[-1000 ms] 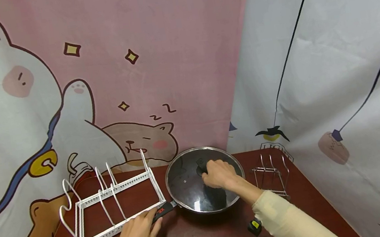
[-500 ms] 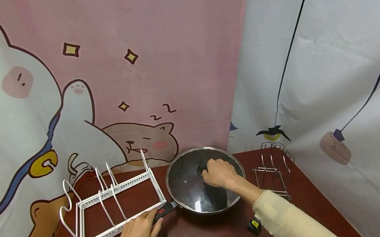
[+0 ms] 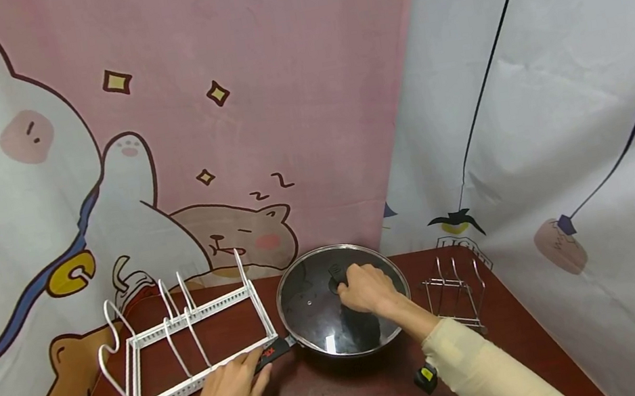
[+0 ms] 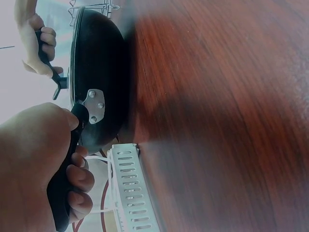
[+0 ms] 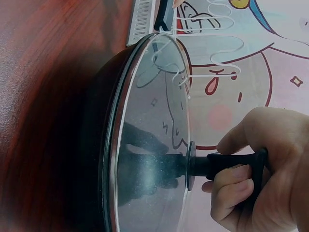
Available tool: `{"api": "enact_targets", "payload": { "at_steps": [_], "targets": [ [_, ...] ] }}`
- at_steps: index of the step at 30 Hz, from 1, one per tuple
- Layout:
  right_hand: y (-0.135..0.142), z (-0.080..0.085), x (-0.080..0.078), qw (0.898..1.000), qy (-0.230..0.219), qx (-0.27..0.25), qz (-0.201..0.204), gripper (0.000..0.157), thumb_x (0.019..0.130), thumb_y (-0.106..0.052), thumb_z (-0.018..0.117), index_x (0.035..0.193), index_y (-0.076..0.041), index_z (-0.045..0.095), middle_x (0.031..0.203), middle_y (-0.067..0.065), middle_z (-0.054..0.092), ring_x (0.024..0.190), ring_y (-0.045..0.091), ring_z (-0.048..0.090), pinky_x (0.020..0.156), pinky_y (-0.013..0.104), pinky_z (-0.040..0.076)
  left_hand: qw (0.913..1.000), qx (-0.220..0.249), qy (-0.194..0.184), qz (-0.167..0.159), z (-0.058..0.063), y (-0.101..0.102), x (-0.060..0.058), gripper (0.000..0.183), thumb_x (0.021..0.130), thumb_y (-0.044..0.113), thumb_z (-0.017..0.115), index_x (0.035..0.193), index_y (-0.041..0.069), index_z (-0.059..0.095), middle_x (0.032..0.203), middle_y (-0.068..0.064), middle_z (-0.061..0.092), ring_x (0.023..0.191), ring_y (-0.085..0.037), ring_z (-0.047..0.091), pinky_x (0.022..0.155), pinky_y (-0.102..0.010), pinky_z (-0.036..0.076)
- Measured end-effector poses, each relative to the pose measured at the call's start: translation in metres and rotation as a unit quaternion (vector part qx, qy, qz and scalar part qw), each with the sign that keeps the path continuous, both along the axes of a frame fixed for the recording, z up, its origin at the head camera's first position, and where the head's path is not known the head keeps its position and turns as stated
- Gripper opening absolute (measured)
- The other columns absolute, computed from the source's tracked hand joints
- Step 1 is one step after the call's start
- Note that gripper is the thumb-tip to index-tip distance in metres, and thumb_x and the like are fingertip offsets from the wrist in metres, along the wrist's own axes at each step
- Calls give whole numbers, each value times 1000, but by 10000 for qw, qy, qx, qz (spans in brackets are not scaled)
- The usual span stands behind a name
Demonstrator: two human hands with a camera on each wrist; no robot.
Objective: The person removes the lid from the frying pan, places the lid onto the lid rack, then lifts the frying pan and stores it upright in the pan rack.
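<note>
A black wok stands on the dark red table, covered by a glass lid with a metal rim. My left hand grips the wok's long black handle, fingers curled beneath it and thumb along the top near the riveted bracket. On the lid's black knob is my right hand, its fingers wrapped round the upright grip. The lid lies level on the wok's rim. In the head view the right hand covers most of the knob.
Left of the wok is a white rack with upright wire dividers, its front corner close to the wok handle. A small chrome wire rack stands to the right. Patterned cloth hangs behind the table.
</note>
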State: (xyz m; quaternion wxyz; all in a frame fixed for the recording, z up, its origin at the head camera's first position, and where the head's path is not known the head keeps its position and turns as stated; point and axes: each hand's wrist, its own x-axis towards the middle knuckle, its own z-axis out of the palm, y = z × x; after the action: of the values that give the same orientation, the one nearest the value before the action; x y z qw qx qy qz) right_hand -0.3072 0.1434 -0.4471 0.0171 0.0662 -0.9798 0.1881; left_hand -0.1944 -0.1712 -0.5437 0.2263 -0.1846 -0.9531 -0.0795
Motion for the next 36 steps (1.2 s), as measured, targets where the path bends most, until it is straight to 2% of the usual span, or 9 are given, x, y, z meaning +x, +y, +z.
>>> {"api": "enact_targets", "payload": {
  "at_steps": [13,36],
  "targets": [
    [1,-2,1,9998,124,-116,37,33,101,-26,70,71,-13,65,77,8,68,70,25,65,61,43,49,10000,24,22,-11,-1,-1,0,34,100,37,85,126,16,77,96,0,82,63,-20,70,54,-34,47],
    [1,-2,0,9996,211,-208,7,36,99,-27,69,67,-14,59,75,6,65,70,25,63,59,42,47,9997,-1,229,-20,-2,-2,-1,29,98,38,87,117,19,75,87,3,77,58,-18,63,53,-35,43]
  ]
}}
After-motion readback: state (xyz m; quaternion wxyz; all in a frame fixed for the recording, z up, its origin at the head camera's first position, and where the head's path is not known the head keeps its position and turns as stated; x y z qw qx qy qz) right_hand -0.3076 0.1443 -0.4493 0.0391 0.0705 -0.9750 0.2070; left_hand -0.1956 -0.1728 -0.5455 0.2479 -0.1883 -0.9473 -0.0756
